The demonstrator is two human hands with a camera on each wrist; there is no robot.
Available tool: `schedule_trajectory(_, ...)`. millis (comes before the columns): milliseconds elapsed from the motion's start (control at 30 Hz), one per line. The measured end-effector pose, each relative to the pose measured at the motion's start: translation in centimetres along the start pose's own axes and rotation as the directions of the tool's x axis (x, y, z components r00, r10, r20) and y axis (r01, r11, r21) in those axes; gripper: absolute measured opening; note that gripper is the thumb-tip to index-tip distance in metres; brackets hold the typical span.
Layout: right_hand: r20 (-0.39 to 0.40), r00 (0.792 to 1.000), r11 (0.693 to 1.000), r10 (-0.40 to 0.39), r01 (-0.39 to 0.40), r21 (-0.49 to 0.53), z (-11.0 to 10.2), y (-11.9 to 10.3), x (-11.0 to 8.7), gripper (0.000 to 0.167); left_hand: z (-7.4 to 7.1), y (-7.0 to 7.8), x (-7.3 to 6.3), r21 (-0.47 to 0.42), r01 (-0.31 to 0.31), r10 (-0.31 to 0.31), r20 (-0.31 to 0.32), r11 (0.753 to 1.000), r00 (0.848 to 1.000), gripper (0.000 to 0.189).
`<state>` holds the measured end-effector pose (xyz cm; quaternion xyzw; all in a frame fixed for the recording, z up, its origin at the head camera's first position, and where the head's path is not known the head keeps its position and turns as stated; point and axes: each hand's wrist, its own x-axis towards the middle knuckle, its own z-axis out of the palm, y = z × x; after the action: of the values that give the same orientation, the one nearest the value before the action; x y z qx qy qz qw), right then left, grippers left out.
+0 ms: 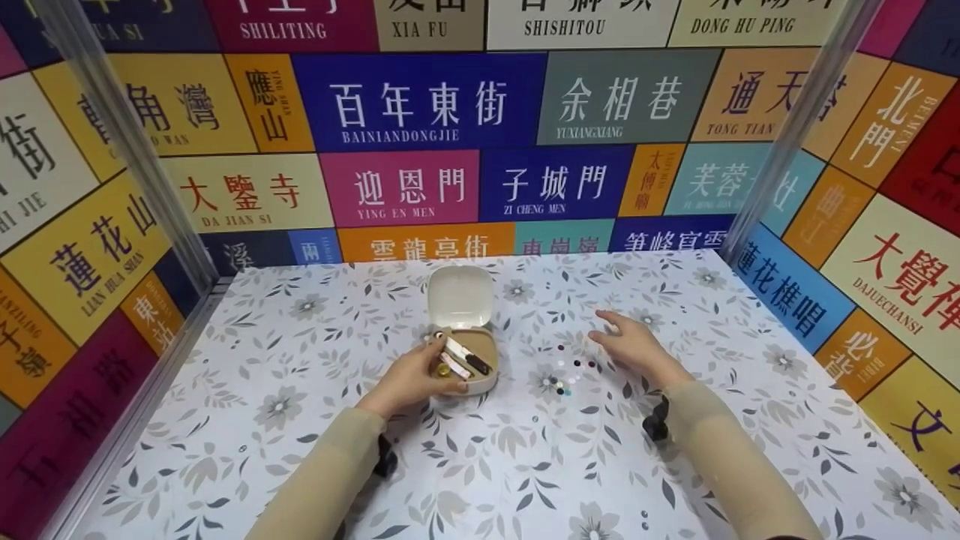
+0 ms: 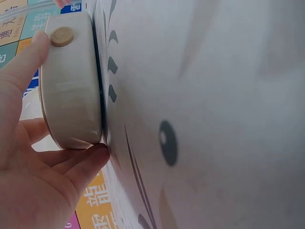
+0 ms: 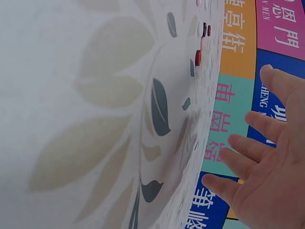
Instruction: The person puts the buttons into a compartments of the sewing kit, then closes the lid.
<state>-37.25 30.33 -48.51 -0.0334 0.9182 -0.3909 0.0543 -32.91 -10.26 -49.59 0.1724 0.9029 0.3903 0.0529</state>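
White case (image 1: 480,387), lid (image 1: 459,296) raised, sits on the flower-print tabletop (image 1: 300,465). The lid hinges up at the far side, so its inner face looks back at the person; the tan round knob (image 2: 62,36) is on the case's near wall. Base roughly square, no clear long axis of its own; base plus lid run lengthwise away from the person. Inside the case: a white strip and a dark piece (image 1: 477,364), both slanting far-left to near-right, plus a gold round item (image 1: 443,370) at the left.

Left hand (image 1: 409,375) grips the case from its left, thumb near the knob, fingers bent round the side. Small loose buttons (image 1: 591,364) lie scattered right of the case. Right hand (image 1: 634,346) is farther right of the case, beyond the buttons, fingers spread wide, nothing held. Lettered wall panels (image 1: 420,105) stand behind the case.
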Motion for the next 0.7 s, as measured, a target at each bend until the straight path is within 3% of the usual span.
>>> schedule_trajectory(567, -0.031, 0.997, 0.998, -0.065, 0.066, 0.021, -0.2, 0.8, -1.0, 0.046, 0.1, 0.2, -0.4, -0.053, 0.039, -0.04, -0.002, 0.998, 0.999, 0.103)
schedule_trajectory(700, -0.033, 0.996, 0.996, -0.083, 0.083, 0.019, -0.3, 0.7, -1.2, 0.046, 0.1, 0.3, -0.3, -0.02, 0.009, -0.009, -0.017, 1.0, 1.0, 0.102)
